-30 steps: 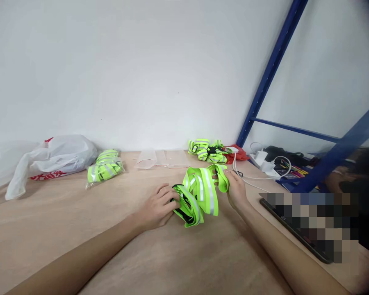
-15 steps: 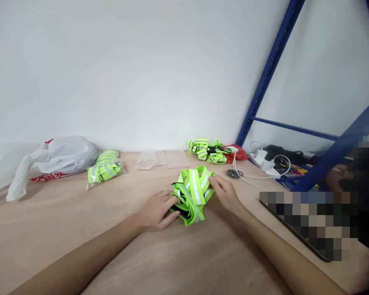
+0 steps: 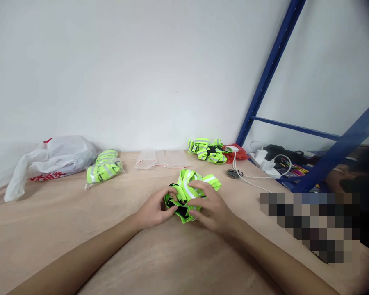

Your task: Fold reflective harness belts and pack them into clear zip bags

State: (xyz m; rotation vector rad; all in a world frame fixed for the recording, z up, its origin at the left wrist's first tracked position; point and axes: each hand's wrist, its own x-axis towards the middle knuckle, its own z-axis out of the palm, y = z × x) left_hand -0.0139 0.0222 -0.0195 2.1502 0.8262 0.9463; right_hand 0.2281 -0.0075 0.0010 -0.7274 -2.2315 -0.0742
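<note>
left grip (image 3: 155,209): bare, no glove | right grip (image 3: 210,207): bare | forearms: sleeveless, unadorned

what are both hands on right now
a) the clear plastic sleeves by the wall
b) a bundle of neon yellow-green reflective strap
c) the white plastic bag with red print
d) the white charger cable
b: the left hand and right hand press from either side on the bunched neon reflective strap on the wooden table; the white plastic bag, charger cable and clear sleeves lie untouched farther back.
</note>
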